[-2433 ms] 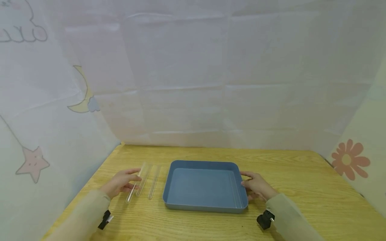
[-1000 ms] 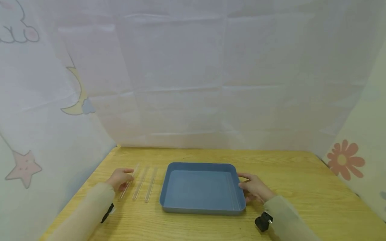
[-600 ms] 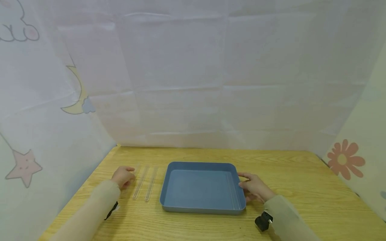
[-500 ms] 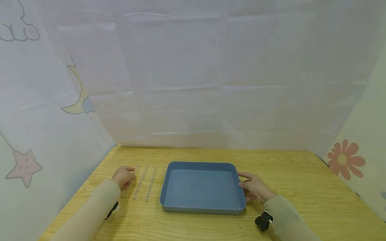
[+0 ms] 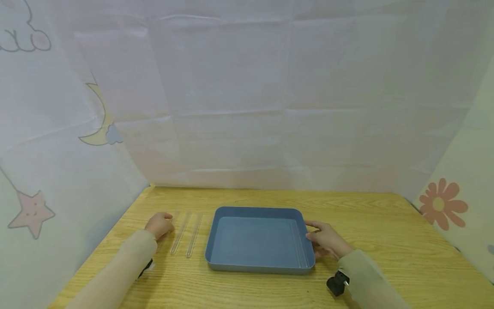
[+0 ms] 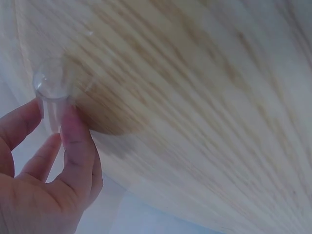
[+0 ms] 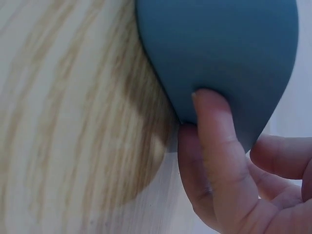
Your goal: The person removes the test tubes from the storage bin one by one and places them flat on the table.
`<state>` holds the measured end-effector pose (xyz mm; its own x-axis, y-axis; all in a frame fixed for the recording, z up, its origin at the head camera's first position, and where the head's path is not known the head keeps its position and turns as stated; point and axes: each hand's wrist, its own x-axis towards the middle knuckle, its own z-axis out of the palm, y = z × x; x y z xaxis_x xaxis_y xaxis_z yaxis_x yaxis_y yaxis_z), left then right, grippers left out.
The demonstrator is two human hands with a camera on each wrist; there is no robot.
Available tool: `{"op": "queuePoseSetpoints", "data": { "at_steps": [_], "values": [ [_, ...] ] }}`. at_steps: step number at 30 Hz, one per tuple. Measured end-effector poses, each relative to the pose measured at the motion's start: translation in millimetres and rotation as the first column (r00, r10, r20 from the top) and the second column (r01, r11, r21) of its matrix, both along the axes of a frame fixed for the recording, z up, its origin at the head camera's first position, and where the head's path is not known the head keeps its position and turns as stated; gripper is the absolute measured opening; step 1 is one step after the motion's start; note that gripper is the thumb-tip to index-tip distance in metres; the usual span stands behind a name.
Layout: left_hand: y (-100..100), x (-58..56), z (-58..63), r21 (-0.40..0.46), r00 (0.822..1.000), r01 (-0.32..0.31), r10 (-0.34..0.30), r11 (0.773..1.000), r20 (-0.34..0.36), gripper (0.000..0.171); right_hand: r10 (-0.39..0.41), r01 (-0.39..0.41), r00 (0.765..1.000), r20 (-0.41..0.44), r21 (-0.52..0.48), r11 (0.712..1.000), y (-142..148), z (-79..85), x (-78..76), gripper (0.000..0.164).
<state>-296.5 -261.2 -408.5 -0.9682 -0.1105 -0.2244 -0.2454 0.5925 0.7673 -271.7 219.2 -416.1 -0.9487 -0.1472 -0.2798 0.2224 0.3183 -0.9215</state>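
Clear tube point(image 6: 51, 90) in narrow left grip point(image 6: 61, 192)

The left hand point(image 5: 159, 225) pinches with thumb and fingers; the right hand point(image 5: 326, 239) spreads its fingers; both forearms point(image 5: 115, 274) angle inward.

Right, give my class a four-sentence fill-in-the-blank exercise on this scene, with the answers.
The hand that pinches a clear test tube is the ____ one.
The right hand touches a tray coloured ____.
Between the held test tube and the tray, ____ more test tubes lie on the wooden table.
Below the yellow crescent moon is a pink ____.
Missing words: left; blue; two; star.
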Motion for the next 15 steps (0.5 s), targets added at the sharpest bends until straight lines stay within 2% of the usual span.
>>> {"op": "queuePoseSetpoints", "data": {
  "at_steps": [6, 15],
  "values": [
    [-0.7, 2.1, 1.0, -0.041, 1.0, 0.007, -0.007, 0.999, 0.005, 0.06, 0.001, -0.001, 1.0, -0.004, -0.003, 1.0, -0.2, -0.6, -0.1, 0.052],
    [-9.5, 10.6, 5.0, 0.031, 1.0, 0.012, -0.012, 0.999, -0.006, 0.062, 0.007, -0.007, 1.0, -0.008, -0.009, 1.0, 0.6, 0.9, 0.1, 0.052]
  ]
}}
